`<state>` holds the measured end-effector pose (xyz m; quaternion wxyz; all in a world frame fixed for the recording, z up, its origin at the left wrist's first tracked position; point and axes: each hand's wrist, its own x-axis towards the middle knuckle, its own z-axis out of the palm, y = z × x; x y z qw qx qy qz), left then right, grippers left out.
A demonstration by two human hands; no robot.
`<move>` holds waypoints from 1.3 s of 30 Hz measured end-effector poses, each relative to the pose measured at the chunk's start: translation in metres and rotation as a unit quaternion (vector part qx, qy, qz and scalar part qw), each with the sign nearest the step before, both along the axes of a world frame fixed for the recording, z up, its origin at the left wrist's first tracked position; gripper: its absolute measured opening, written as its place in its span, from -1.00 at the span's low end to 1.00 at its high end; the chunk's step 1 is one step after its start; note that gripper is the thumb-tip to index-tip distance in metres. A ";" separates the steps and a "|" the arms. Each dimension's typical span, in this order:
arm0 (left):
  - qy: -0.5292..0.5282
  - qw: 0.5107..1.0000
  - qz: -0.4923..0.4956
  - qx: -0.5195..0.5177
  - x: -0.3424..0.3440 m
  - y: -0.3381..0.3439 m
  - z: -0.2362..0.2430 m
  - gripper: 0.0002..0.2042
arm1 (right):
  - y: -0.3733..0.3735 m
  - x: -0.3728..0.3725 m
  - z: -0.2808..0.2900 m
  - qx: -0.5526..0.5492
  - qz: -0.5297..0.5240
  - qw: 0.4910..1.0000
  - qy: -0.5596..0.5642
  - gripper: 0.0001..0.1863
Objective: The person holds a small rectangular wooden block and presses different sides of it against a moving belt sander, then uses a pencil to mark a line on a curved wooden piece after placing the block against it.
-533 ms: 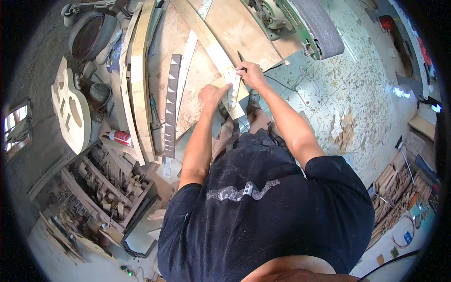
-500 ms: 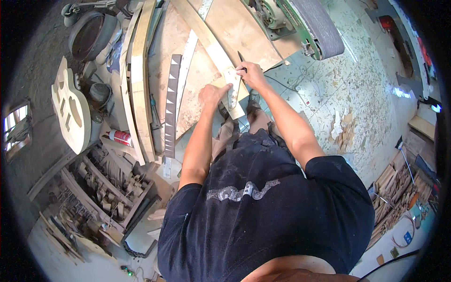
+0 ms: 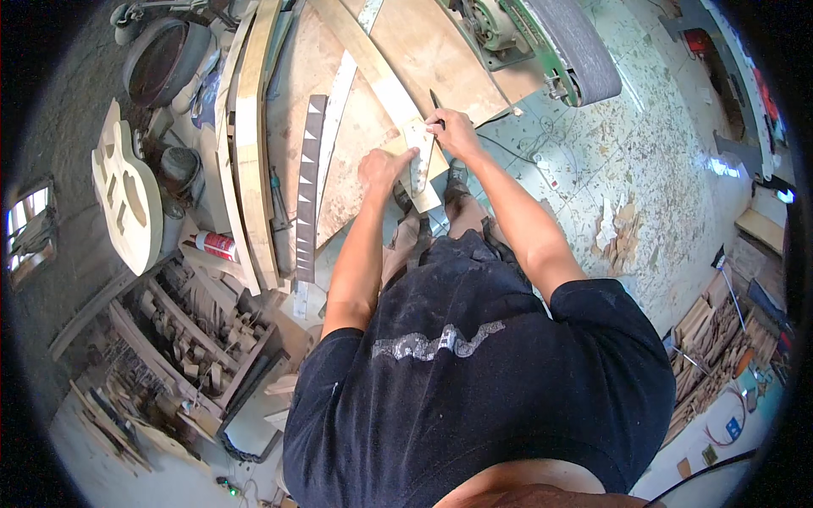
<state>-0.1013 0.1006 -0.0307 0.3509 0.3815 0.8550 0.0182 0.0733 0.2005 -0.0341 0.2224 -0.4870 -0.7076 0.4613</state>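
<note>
A long pale wooden board [image 3: 373, 68] runs from the worktable toward me, its near end jutting past the table edge above my feet. On that end lies a narrow whitish template [image 3: 420, 151] with small dark spots or holes. My left hand [image 3: 381, 169] is closed at its left edge, thumb pressed on top and the other fingers curled, partly hidden. At the template's upper right edge, my right hand [image 3: 458, 135] pinches a slim dark pen [image 3: 434, 100], which points up and away. The pen's lower end is hidden by the fingers.
A dark fretboard-like strip with pale triangles [image 3: 310, 195] and long wooden planks [image 3: 248, 144] lie left. Beyond them stands a cut-out guitar body [image 3: 127, 195] near a red-and-white bottle [image 3: 216, 245]. A belt sander [image 3: 584, 59] sits at the far right table edge; shavings litter the floor.
</note>
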 end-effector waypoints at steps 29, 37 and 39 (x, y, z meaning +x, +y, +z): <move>0.008 1.000 -0.018 -0.014 0.000 0.003 -0.005 -0.23 | -0.083 0.051 0.055 0.084 0.017 0.996 -0.015 -0.65; -0.041 0.999 0.005 -0.032 -0.002 0.005 0.002 -0.13 | -0.086 0.043 0.061 0.135 0.012 0.990 -0.023 -0.70; -0.016 1.000 0.000 -0.026 -0.002 0.003 -0.005 -0.18 | -0.091 0.044 0.060 0.126 0.030 0.991 -0.037 -0.71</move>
